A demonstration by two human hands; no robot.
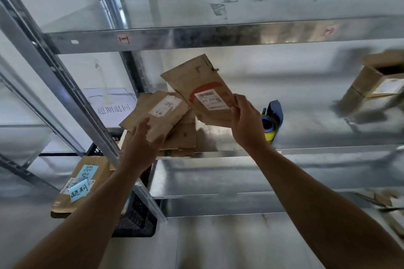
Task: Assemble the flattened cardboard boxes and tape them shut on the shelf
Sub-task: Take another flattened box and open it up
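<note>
Right hand (247, 122) pinches a tilted flat box (196, 85). Left hand (140, 144), fingers straight, touches the box pile (159, 111). A tape dispenser (273, 118) sits just beyond the right hand.

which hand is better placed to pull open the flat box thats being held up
Left. The right hand grips the raised flat box by its lower edge, while the left hand is open over the pile right beside it.

Below and to the left of the left hand (142, 142), a brown parcel (63, 203) bearing blue handwritten notes lies by a black lattice crate (140, 223). Above and left of that hand hangs a white paper sign (111, 102) with printed characters. Higher still is a small red-outlined sticker (124, 39).
</note>
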